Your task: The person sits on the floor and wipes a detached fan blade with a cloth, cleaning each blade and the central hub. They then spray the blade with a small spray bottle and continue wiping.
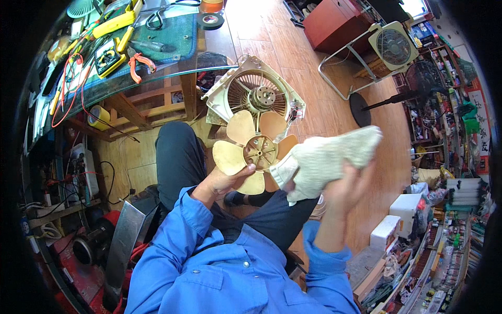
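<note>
My left hand (226,179) grips a yellowed plastic fan blade (241,127) by its lower left petals, the ribbed back of its hub facing up. In my right hand (351,189) is a pale cloth (334,159), bunched up and raised just right of the blade. The cloth's left edge overlaps the blade's right petals; whether it touches them I cannot tell. Beyond the blade, a cream fan housing (222,102) with a round grille and a motor (264,97) at its centre leans tilted. Loose wires (298,112) hang at its right corner.
A glass-topped bench at the upper left bears a green mat (175,39), orange-handled pliers (141,65), a yellow multimeter (109,56) and black tape (210,21). Right stand a box fan (393,46) and a black pedestal fan (418,86). Crowded shelves of parts line the right side.
</note>
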`<state>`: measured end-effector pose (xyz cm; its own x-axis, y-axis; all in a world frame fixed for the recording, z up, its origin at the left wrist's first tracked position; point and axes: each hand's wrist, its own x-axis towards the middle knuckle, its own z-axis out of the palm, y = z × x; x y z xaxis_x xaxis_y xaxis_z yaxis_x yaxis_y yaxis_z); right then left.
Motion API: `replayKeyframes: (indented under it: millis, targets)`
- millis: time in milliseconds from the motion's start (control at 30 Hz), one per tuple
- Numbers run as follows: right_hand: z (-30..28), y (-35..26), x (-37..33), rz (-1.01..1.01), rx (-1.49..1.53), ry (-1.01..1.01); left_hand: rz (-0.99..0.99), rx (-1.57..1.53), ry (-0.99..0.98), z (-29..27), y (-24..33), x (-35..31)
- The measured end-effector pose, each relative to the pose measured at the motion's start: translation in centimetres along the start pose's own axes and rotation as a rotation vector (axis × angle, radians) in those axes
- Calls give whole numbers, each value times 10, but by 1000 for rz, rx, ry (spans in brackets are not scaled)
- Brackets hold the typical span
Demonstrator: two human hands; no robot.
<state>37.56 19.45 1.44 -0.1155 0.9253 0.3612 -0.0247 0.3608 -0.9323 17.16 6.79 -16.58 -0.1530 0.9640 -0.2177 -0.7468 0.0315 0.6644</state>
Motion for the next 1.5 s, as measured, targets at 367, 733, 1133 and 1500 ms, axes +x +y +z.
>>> replayKeyframes:
  millis: [367, 733, 1133, 1500]
  targets:
    - [23, 84, -45, -841, -898, -471, 159, 172, 39, -16, -24, 3]
    - [9, 61, -36, -271, -573, -185, 153, -152, 156, 5, -16, 9]
    - [1, 143, -147, 304, -368, -339, 255, -346, 295, -19, -4, 11]
    - [12, 80, -71, 114, -157, -174, 143, -330, 183, 12, -8, 0]
